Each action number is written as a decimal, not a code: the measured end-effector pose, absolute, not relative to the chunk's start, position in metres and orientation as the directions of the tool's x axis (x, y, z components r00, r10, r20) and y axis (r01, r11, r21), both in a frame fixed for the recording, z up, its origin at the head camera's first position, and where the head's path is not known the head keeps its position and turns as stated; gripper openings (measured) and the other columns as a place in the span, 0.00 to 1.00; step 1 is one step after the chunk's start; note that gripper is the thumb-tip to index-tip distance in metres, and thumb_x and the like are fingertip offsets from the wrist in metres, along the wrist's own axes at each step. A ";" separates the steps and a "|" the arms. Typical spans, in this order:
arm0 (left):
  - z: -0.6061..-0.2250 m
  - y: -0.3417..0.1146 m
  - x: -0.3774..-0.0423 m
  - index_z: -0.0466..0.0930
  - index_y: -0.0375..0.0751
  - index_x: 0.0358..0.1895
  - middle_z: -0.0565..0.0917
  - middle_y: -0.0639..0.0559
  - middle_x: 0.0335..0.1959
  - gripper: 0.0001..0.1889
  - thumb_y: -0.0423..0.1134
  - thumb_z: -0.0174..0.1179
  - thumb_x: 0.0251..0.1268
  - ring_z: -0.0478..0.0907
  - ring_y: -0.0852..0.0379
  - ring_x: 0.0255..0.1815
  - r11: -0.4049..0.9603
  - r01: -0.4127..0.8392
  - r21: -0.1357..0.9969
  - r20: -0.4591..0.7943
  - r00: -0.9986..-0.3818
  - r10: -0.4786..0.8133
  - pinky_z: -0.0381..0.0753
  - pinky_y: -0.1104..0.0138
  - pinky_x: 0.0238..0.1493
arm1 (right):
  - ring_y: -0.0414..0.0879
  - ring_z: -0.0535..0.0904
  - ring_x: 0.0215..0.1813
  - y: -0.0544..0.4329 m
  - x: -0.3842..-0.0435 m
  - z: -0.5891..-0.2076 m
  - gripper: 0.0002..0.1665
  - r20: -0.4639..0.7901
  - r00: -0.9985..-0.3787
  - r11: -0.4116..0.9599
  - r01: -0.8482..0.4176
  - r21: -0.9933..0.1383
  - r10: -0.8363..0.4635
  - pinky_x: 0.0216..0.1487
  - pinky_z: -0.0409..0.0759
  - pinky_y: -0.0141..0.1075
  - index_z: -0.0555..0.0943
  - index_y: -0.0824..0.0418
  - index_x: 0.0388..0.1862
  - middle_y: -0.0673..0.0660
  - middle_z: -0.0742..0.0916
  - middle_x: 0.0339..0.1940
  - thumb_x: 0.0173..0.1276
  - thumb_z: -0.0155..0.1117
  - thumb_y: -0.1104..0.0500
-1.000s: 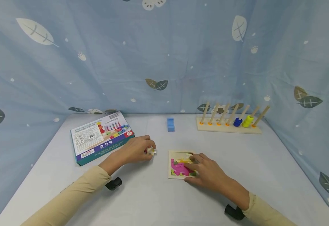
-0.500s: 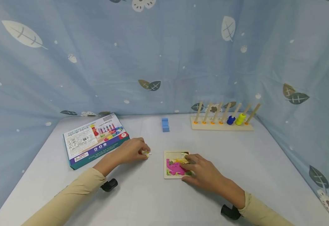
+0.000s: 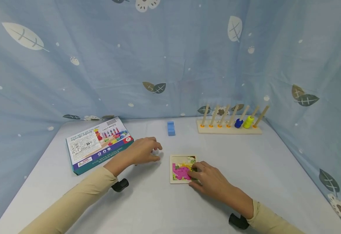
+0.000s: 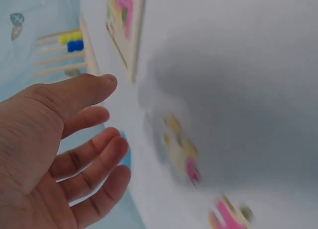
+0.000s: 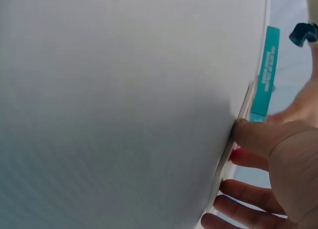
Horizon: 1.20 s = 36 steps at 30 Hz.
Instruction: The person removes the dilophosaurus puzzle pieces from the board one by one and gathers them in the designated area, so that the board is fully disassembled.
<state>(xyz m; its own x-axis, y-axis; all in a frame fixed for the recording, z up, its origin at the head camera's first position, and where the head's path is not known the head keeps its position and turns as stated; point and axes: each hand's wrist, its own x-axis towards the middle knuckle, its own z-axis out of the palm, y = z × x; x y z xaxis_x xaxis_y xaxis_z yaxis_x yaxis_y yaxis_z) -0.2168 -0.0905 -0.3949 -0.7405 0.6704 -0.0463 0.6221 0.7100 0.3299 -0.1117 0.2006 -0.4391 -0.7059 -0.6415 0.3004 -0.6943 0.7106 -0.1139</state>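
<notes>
My left hand [image 3: 142,151] hovers over the table with its fingers spread, holding nothing. In the left wrist view two loose puzzle pieces lie on the table beyond it: a blurred cream-and-pink piece [image 4: 179,148] and a pink-and-yellow piece [image 4: 229,215]. The hand mostly hides them from the head view. My right hand [image 3: 212,180] rests on the right side of a wooden jigsaw tray [image 3: 172,182]. Its thumb [image 5: 251,134] touches the tray's edge, while the other fingers lie on the tray. Inside is a pink dinosaur picture [image 3: 180,173]; the tray's upper left shows plain wood.
A flat toy box [image 3: 98,143] lies behind my left forearm. At the back middle stands a small blue block [image 3: 171,128]. A wooden peg stand [image 3: 229,130] at the back right carries blue beads [image 3: 238,123] and yellow beads [image 3: 248,122].
My left hand has come away from the puzzle piece at its fingertips, opened, and shifted slightly right. My right hand stays on the tray. The head view has turned slightly right.
</notes>
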 end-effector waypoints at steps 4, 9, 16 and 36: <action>-0.392 -0.064 -0.220 0.86 0.44 0.52 0.83 0.52 0.44 0.18 0.45 0.72 0.60 0.80 0.57 0.42 0.675 0.668 0.312 -0.050 -0.698 0.714 0.79 0.62 0.41 | 0.48 0.80 0.47 0.200 -0.110 -0.439 0.18 0.294 -0.708 0.712 -0.693 -0.111 -0.643 0.43 0.82 0.39 0.90 0.59 0.45 0.57 0.84 0.45 0.59 0.78 0.52; -0.395 -0.036 -0.224 0.87 0.44 0.50 0.83 0.51 0.41 0.17 0.45 0.72 0.60 0.79 0.57 0.41 0.628 0.722 0.290 -0.041 -0.646 0.762 0.79 0.61 0.42 | 0.47 0.80 0.46 0.199 -0.110 -0.440 0.16 0.296 -0.705 0.713 -0.694 -0.102 -0.644 0.42 0.82 0.38 0.90 0.58 0.43 0.56 0.84 0.44 0.58 0.78 0.52; -0.403 -0.013 -0.230 0.87 0.47 0.49 0.83 0.54 0.41 0.15 0.46 0.71 0.61 0.79 0.59 0.40 0.605 0.750 0.266 -0.039 -0.619 0.784 0.79 0.63 0.42 | 0.48 0.80 0.47 0.198 -0.112 -0.440 0.16 0.308 -0.696 0.705 -0.702 -0.104 -0.648 0.44 0.82 0.39 0.90 0.57 0.42 0.55 0.84 0.45 0.59 0.78 0.50; -0.412 0.025 -0.235 0.87 0.48 0.47 0.83 0.57 0.39 0.11 0.45 0.69 0.63 0.78 0.62 0.39 0.567 0.787 0.245 -0.081 -0.566 0.820 0.77 0.67 0.42 | 0.48 0.80 0.44 0.199 -0.108 -0.437 0.13 0.331 -0.700 0.710 -0.695 -0.115 -0.633 0.41 0.82 0.37 0.89 0.56 0.40 0.55 0.84 0.42 0.58 0.78 0.52</action>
<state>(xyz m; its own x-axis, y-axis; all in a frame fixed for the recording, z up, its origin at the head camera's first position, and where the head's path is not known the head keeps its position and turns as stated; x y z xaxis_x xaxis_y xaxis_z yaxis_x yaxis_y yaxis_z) -0.2347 0.0247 -0.4115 -0.5660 0.8205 -0.0805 0.7866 0.5667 0.2453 -0.1081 0.1992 -0.4367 -0.7003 -0.6327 0.3306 -0.6952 0.7096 -0.1146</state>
